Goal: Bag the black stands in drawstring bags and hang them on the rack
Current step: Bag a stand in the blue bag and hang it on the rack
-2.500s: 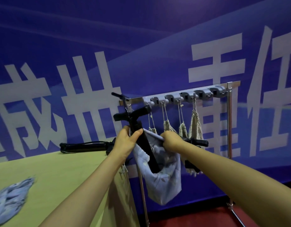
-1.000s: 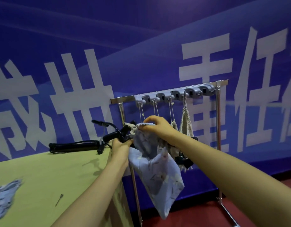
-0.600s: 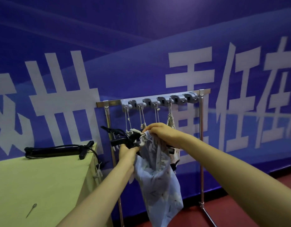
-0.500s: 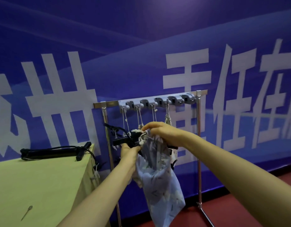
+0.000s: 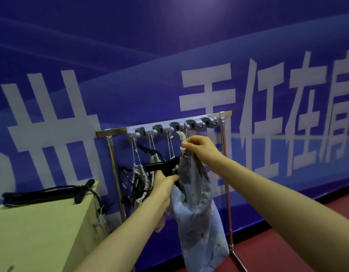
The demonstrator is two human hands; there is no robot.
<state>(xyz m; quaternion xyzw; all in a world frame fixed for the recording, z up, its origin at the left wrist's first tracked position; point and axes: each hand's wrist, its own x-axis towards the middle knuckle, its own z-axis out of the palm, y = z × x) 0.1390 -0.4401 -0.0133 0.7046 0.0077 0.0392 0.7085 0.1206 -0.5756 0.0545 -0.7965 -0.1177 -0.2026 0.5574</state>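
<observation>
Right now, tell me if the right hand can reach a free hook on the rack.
Probably yes: the right hand, pinching the drawstring, is just below the bare rightmost hooks, nothing between.

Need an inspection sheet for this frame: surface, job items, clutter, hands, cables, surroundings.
Surface: yellow-green table at lower left; a spare black stand lies along its far edge.
Job's things: light blue drawstring bag held in front of the rack; the bagged stand sticks out of its mouth. Other bags hang from the grey hooks.
Clutter: pale tag dangling at the table corner.
Hands: left hand grips the bagged stand; right hand pinches the bag's cord just under a hook.
Cables: black cable loops off the spare stand over the table edge.
Surroundings: blue banner wall with white characters; red floor.
</observation>
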